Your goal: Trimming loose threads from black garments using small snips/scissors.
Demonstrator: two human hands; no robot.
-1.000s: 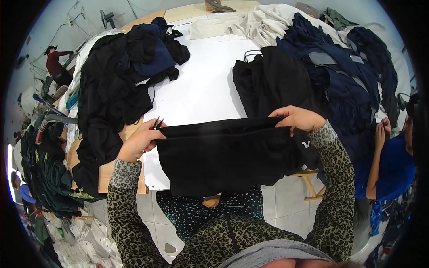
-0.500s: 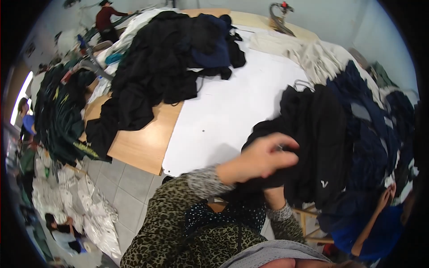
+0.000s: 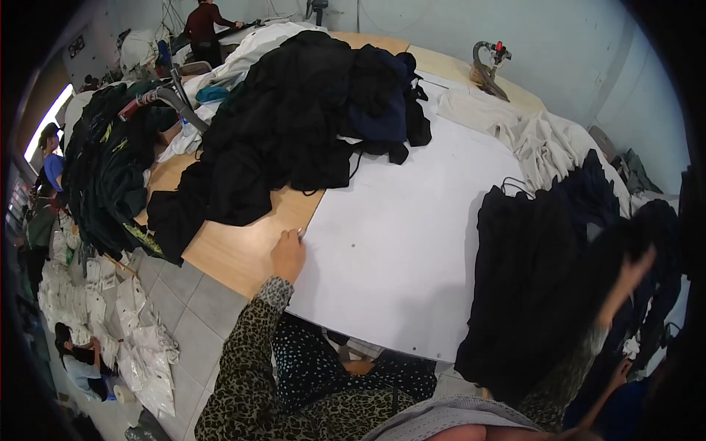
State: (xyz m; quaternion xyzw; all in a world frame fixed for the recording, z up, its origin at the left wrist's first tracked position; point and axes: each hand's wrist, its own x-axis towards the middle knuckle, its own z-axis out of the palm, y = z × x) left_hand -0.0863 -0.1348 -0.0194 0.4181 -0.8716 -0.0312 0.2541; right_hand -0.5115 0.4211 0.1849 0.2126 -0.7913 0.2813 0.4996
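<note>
My left hand (image 3: 288,255) hovers by the left edge of the white board (image 3: 397,257), fingers curled in. A tiny shiny bit shows at its fingertips, too small to name. Out to the right, my right hand (image 3: 629,279) is smeared by motion against black cloth, and its grip does not show clearly. That cloth runs into the black garments (image 3: 522,279), laid long on the board's right side with a drawstring loop at the far end. Navy garments (image 3: 588,187) lie behind and beside them.
A large heap of black garments (image 3: 287,110) covers the far left of the wooden table (image 3: 235,242). Cream cloth (image 3: 544,147) lies far right, near a hose-like tool (image 3: 489,70). Another person's arm (image 3: 607,393) shows at lower right; others work at left.
My left hand has moved left, off the black garments. My right hand has swung out to the right with dark cloth around it. The black garments now lie flatter and clear of my body.
</note>
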